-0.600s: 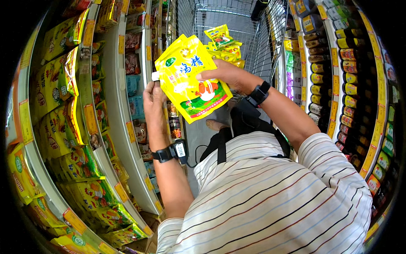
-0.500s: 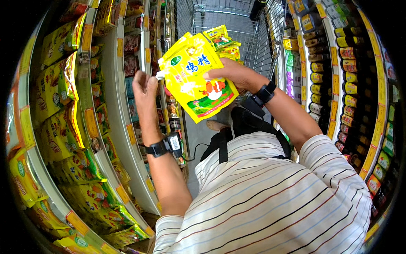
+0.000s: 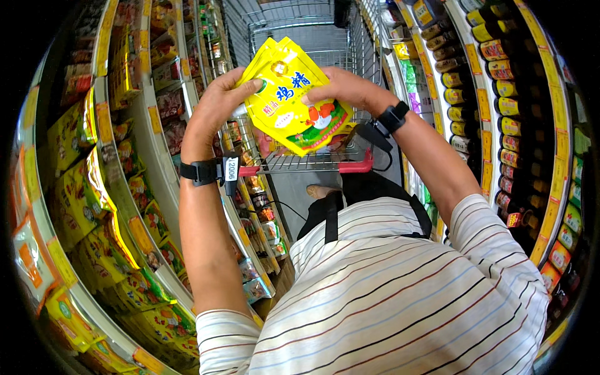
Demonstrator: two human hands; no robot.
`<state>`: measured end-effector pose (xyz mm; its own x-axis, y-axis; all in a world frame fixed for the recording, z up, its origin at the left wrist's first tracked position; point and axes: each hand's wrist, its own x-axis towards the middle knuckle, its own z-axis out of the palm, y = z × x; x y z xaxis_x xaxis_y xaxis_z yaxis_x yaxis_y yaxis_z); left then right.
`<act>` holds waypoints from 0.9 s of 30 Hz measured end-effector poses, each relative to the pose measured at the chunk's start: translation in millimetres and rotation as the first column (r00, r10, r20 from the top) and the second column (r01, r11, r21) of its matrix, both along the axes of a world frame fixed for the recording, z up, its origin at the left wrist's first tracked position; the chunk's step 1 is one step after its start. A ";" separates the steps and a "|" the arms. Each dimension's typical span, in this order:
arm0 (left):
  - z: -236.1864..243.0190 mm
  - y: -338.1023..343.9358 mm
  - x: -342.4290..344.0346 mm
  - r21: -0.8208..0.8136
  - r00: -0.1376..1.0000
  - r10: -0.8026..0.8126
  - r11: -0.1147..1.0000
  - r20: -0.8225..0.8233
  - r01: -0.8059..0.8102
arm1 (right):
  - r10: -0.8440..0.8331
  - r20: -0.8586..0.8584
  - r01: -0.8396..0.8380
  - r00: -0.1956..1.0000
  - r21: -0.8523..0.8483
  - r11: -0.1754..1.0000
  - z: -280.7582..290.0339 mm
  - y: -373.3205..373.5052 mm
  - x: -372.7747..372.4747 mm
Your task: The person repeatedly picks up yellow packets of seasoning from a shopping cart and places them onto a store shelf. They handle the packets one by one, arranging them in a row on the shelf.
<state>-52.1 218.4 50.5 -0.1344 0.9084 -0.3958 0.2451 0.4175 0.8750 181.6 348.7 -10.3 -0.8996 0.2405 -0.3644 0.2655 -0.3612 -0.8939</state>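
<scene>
A flat yellow seasoning pouch (image 3: 297, 103), printed with a chicken picture over a green strip, is held up in front of my chest between both hands. My left hand (image 3: 220, 103) grips its upper left edge, thumb on the front and fingers behind. At the right edge my right hand (image 3: 350, 90) pinches it the same way, thumb lying across the front. A second yellow edge shows behind the pouch's top, so more than one packet may be there. Just beyond and below the pouch stands a wire shopping cart (image 3: 300, 167) with a red handle (image 3: 357, 164), partly hidden by the pouch.
On the left, shelves (image 3: 165, 140) carry many yellow seasoning bags (image 3: 75, 194). Along the right side, shelves (image 3: 484, 119) hold rows of dark bottles and jars (image 3: 509, 125). A shoe (image 3: 320, 190) shows on the grey floor below the cart handle.
My left hand has come from beside the pouch onto its upper left edge. The pouch has risen slightly. The cart now appears closer, its red handle in view below the pouch.
</scene>
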 end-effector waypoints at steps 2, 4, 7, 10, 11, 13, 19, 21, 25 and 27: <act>-10.0 18.2 4.2 0.072 1.000 -0.009 0.997 0.006 0.008 | 0.024 0.041 -0.030 0.999 0.143 0.989 -9.8 22.9 2.4; -15.5 35.0 13.1 0.091 0.998 0.053 0.994 0.033 -0.056 | -0.176 -0.080 0.191 0.981 0.289 0.938 -23.7 39.1 3.7; -36.0 52.9 21.1 0.177 0.995 0.098 0.980 -0.003 -0.096 | -0.408 -0.124 0.421 0.905 0.418 0.805 -37.9 60.5 15.1; -74.1 70.5 34.2 0.187 0.961 0.233 0.961 -0.146 -0.205 | -0.492 -0.087 0.488 0.866 0.358 0.796 -35.7 71.8 33.6; -94.0 76.5 36.6 0.327 0.943 0.257 0.928 -0.211 -0.180 | -0.505 -0.086 0.503 0.859 0.331 0.798 -33.4 68.8 37.8; -104.3 89.3 59.2 0.254 0.925 0.263 0.947 -0.273 -0.194 | -0.549 -0.068 0.544 0.833 0.279 0.791 -30.4 61.8 53.0; -161.6 113.2 118.4 0.325 0.841 0.273 0.938 -0.467 -0.124 | -0.600 -0.049 0.596 0.799 0.206 0.776 -18.8 46.0 75.8; -189.1 112.7 133.0 0.234 0.844 0.225 0.965 -0.487 -0.122 | -0.612 -0.027 0.606 0.790 0.188 0.773 -14.8 42.3 79.0; -211.5 107.2 165.5 0.033 0.855 0.049 0.999 -0.517 -0.037 | -0.621 -0.002 0.616 0.784 0.133 0.777 -24.4 38.5 86.7; -230.0 99.5 177.6 -0.036 0.908 -0.026 0.999 -0.418 0.012 | -0.599 0.037 0.593 0.800 0.104 0.798 -28.9 38.0 87.7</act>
